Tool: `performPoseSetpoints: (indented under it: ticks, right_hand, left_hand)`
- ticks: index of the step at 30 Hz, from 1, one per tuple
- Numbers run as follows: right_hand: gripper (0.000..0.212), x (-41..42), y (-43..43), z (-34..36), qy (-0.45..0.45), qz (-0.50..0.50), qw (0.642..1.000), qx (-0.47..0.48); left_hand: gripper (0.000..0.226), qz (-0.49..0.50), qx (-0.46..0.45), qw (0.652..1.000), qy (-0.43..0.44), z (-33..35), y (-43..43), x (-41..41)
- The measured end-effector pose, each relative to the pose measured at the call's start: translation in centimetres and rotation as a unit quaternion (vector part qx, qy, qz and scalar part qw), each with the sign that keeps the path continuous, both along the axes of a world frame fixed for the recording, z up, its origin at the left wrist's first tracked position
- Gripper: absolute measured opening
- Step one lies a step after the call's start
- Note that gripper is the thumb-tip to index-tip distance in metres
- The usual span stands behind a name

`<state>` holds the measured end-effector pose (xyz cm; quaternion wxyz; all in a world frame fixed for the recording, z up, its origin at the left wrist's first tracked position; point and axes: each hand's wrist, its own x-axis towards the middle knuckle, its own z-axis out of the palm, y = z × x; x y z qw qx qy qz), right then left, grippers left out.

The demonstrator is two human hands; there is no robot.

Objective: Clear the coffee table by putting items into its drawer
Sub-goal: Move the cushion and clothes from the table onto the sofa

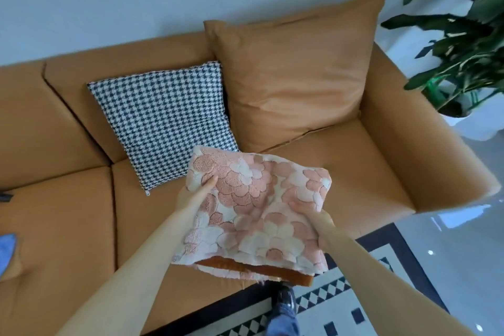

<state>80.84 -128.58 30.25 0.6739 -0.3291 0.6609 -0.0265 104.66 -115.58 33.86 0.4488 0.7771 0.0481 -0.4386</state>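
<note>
I hold the cushion [256, 199] in the air over the sofa [368, 172] seat. My left hand [195, 195] grips its left edge and my right hand [317, 222] its right edge, thumbs clamped on top, the other fingers hidden underneath. The table and drawer are out of view, so I judge this step is setting the cushion aside. I should lower it level and stand it beside the check pillow [163, 117] — not on it — letting go only once it rests.

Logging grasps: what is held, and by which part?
The floral cushion, gripped by its side edges: left hand on the left edge, right hand on the right.
</note>
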Motion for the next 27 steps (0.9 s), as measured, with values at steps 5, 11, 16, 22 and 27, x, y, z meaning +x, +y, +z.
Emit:
performPoseSetpoints:
  ticks: [5, 11, 16, 22, 27]
  right_hand:
    - [0.083, -6.4, -5.4, 1.9, -0.005, -0.042, 0.999, 0.001]
    - [0.084, -11.9, -9.5, 3.0, 0.013, -0.091, 0.996, -0.005]
    - [0.089, -15.3, -11.5, 2.4, 0.003, -0.175, 0.985, -0.013]
    - [0.113, -19.3, -13.6, 0.3, -0.022, -0.271, 0.962, 0.028]
    - [0.096, -21.4, -17.6, -2.1, -0.054, -0.305, 0.948, 0.075]
  left_hand:
    - [0.088, -0.038, 0.009, 0.999, -0.004, 1.6, -7.5, -5.5]
    - [0.092, -0.11, 0.001, 0.994, -0.019, 2.2, -14.7, -9.3]
    - [0.063, -0.212, -0.02, 0.975, -0.064, 1.6, -20.9, -11.4]
    - [0.069, -0.35, -0.019, 0.932, -0.087, 0.9, -28.4, -14.9]
    - [0.069, -0.395, 0.017, 0.91, -0.121, -2.2, -35.7, -17.3]
